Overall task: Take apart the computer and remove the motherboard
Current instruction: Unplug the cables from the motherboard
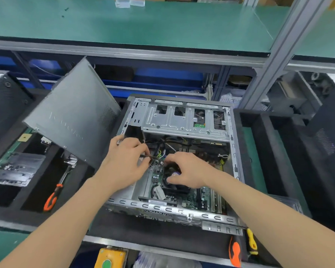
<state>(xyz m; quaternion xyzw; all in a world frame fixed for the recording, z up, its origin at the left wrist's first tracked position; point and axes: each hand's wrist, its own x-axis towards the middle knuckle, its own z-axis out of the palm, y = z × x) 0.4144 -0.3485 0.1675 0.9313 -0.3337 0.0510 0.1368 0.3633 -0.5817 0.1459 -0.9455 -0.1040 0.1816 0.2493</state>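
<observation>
An open computer case (234, 144) lies on its side in the middle of the bench. Inside, the green motherboard (191, 200) shows at the near side, with a black CPU fan partly under my right hand. A silver drive cage (182, 120) spans the far side. My left hand (124, 161) reaches in from the left, its fingers pinched on a thin cable (146, 156) near a bundle of coloured wires (161, 154). My right hand (186, 171) is beside it, fingertips at the same connector spot; what it holds is hidden.
The removed grey side panel (74, 117) leans at the left. An orange-handled ratchet (56, 190) lies in a black foam tray beside a metal bracket (17, 169). Orange and yellow screwdrivers (240, 248) rest at the near right. Other cases stand left and right. A green shelf sits above.
</observation>
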